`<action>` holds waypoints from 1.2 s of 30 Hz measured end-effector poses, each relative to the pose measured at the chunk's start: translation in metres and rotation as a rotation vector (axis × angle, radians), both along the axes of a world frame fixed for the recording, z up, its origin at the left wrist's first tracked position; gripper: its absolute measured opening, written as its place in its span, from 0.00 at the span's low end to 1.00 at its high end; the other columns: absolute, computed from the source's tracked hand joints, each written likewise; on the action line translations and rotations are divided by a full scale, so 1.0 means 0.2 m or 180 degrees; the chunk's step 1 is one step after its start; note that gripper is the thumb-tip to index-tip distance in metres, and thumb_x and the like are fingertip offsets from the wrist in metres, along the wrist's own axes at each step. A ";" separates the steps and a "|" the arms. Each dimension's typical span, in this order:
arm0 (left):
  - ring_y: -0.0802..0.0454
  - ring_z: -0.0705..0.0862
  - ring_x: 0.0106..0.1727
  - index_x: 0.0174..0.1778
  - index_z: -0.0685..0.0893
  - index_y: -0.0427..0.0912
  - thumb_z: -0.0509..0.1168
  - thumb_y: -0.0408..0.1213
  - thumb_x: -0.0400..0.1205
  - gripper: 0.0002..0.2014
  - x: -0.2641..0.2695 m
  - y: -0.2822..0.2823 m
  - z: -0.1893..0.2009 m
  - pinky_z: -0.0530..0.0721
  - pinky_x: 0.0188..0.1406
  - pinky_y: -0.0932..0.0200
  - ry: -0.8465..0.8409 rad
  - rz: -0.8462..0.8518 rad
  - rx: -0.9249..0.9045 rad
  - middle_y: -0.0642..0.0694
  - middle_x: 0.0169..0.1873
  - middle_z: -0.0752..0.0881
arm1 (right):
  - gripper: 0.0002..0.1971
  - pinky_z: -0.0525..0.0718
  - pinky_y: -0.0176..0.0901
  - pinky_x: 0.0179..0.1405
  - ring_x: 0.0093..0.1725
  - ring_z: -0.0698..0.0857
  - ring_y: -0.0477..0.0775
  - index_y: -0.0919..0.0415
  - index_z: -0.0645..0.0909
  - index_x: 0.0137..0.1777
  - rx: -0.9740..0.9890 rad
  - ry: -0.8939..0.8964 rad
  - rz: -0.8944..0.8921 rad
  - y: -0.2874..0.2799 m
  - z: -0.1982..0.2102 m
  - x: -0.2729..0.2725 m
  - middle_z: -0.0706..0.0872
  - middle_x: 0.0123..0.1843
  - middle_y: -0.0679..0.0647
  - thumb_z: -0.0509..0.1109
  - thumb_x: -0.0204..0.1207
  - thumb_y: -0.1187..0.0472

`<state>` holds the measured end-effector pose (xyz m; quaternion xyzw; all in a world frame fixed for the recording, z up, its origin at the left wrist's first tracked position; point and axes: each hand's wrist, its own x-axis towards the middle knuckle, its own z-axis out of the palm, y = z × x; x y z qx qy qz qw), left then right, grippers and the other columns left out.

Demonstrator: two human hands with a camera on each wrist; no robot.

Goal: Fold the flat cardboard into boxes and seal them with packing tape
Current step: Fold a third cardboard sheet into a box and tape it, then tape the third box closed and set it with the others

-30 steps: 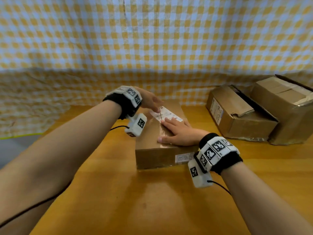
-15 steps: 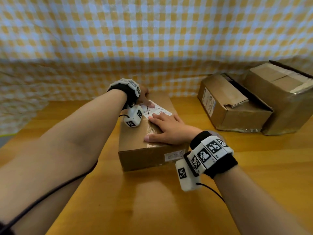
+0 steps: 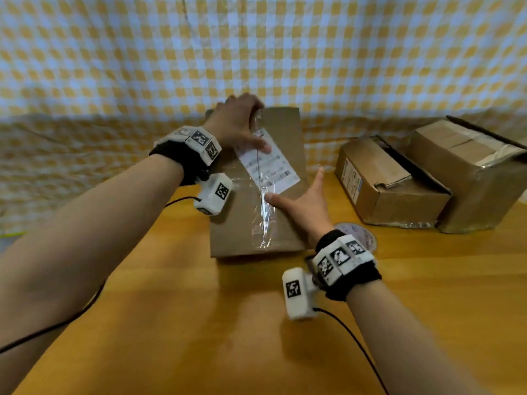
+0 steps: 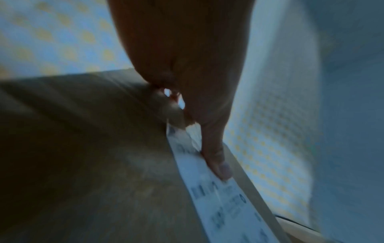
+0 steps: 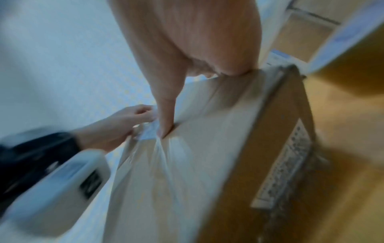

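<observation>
Box [image 3: 253, 195] near the surface's [image 3: 199, 323] far edge folded and taped along its top seam, left hand [image 3: 236, 124] clutching its far end, right hand [image 3: 299, 203] spread flat on top; tape roll [image 3: 360, 235] beside it, seam pressing seemingly nearly done.

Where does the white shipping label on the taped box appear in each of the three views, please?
Head: the shipping label lies near the picture's centre, on top of the box, under the left hand's thumb.
Left wrist: the label runs to the lower right, under one fingertip.
Right wrist: only a blurred white patch left of centre, by the right hand's fingertip.
Shared landmark: the clear tape along the box top.
</observation>
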<state>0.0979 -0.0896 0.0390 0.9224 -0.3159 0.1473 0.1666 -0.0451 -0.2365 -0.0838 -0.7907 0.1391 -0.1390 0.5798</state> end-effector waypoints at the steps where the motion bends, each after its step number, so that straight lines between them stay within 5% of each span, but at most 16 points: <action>1: 0.45 0.76 0.63 0.70 0.74 0.45 0.82 0.62 0.58 0.47 -0.06 0.00 0.04 0.74 0.65 0.46 -0.0388 -0.0060 0.0021 0.47 0.62 0.79 | 0.72 0.69 0.65 0.81 0.83 0.68 0.61 0.47 0.37 0.89 0.0247 -0.0024 0.0096 -0.01 -0.01 0.01 0.65 0.86 0.57 0.90 0.58 0.47; 6: 0.42 0.71 0.67 0.73 0.72 0.44 0.78 0.67 0.60 0.50 -0.30 0.07 0.01 0.66 0.66 0.49 -0.1353 -0.0140 0.0087 0.45 0.65 0.75 | 0.73 0.78 0.66 0.74 0.77 0.76 0.56 0.41 0.52 0.84 0.0229 -0.0187 0.0314 -0.03 -0.06 0.03 0.77 0.78 0.51 0.91 0.39 0.35; 12: 0.44 0.69 0.67 0.74 0.72 0.42 0.78 0.65 0.63 0.49 -0.41 0.12 -0.08 0.65 0.68 0.51 -0.1660 -0.0277 -0.0073 0.43 0.66 0.76 | 0.52 0.78 0.60 0.75 0.73 0.79 0.51 0.50 0.61 0.82 -0.0017 -0.0382 0.0311 -0.02 -0.08 -0.06 0.80 0.72 0.48 0.89 0.62 0.62; 17: 0.44 0.68 0.70 0.83 0.63 0.46 0.79 0.64 0.63 0.55 -0.48 0.16 -0.09 0.66 0.73 0.49 -0.1626 -0.0251 -0.0094 0.44 0.71 0.73 | 0.46 0.81 0.59 0.70 0.73 0.79 0.58 0.55 0.62 0.84 -0.0570 0.0362 0.0510 -0.08 -0.03 -0.09 0.79 0.75 0.57 0.83 0.69 0.68; 19: 0.43 0.68 0.72 0.85 0.58 0.49 0.79 0.66 0.61 0.59 -0.49 0.17 -0.07 0.68 0.75 0.46 -0.1522 -0.0234 -0.0088 0.44 0.73 0.70 | 0.35 0.84 0.53 0.62 0.71 0.80 0.60 0.56 0.68 0.83 -0.1037 0.0633 0.0432 -0.14 0.02 -0.11 0.79 0.73 0.60 0.76 0.76 0.69; 22: 0.43 0.62 0.79 0.82 0.65 0.50 0.77 0.70 0.61 0.55 -0.51 0.18 -0.06 0.66 0.80 0.44 -0.1452 -0.0240 -0.0133 0.45 0.78 0.66 | 0.16 0.83 0.48 0.52 0.64 0.84 0.60 0.56 0.85 0.62 -0.1435 0.0831 -0.0007 -0.26 0.07 -0.15 0.85 0.64 0.59 0.65 0.81 0.72; 24: 0.43 0.61 0.81 0.81 0.67 0.50 0.76 0.70 0.63 0.53 -0.53 0.18 -0.06 0.65 0.80 0.42 -0.1435 -0.0251 -0.0170 0.45 0.79 0.66 | 0.12 0.86 0.57 0.60 0.62 0.85 0.62 0.54 0.87 0.46 -0.1619 0.1146 -0.0094 -0.33 0.05 -0.18 0.87 0.56 0.57 0.67 0.79 0.71; 27: 0.43 0.61 0.82 0.81 0.67 0.49 0.73 0.70 0.65 0.51 -0.56 0.17 -0.07 0.61 0.82 0.42 -0.1465 -0.0309 -0.0264 0.45 0.79 0.67 | 0.03 0.81 0.56 0.65 0.60 0.84 0.60 0.56 0.88 0.49 -0.1971 0.1665 0.0084 -0.40 0.02 -0.22 0.87 0.55 0.56 0.73 0.80 0.60; 29: 0.42 0.62 0.83 0.80 0.68 0.49 0.72 0.70 0.65 0.50 -0.58 0.15 -0.08 0.56 0.84 0.40 -0.1519 -0.0348 -0.0317 0.45 0.79 0.68 | 0.14 0.82 0.48 0.55 0.58 0.83 0.59 0.61 0.85 0.62 -0.2192 0.1927 0.0210 -0.42 -0.01 -0.24 0.85 0.59 0.58 0.72 0.82 0.55; 31: 0.43 0.63 0.83 0.79 0.69 0.48 0.72 0.70 0.66 0.48 -0.59 0.14 -0.08 0.54 0.85 0.39 -0.1592 -0.0377 -0.0359 0.45 0.78 0.70 | 0.23 0.84 0.49 0.57 0.62 0.83 0.61 0.63 0.80 0.70 -0.2286 0.2127 0.0266 -0.42 -0.03 -0.26 0.84 0.66 0.60 0.75 0.77 0.53; 33: 0.43 0.64 0.82 0.79 0.70 0.47 0.71 0.70 0.67 0.47 -0.60 0.13 -0.09 0.54 0.85 0.39 -0.1640 -0.0398 -0.0399 0.45 0.77 0.71 | 0.27 0.83 0.51 0.62 0.66 0.82 0.61 0.62 0.78 0.73 -0.2309 0.2176 0.0307 -0.42 -0.02 -0.27 0.82 0.70 0.60 0.76 0.76 0.52; 36: 0.43 0.66 0.81 0.79 0.70 0.45 0.72 0.68 0.69 0.47 -0.62 0.12 -0.10 0.54 0.85 0.39 -0.1674 -0.0434 -0.0480 0.44 0.76 0.72 | 0.28 0.81 0.47 0.55 0.65 0.81 0.60 0.61 0.78 0.72 -0.2386 0.2217 0.0376 -0.42 -0.02 -0.29 0.81 0.70 0.59 0.77 0.76 0.49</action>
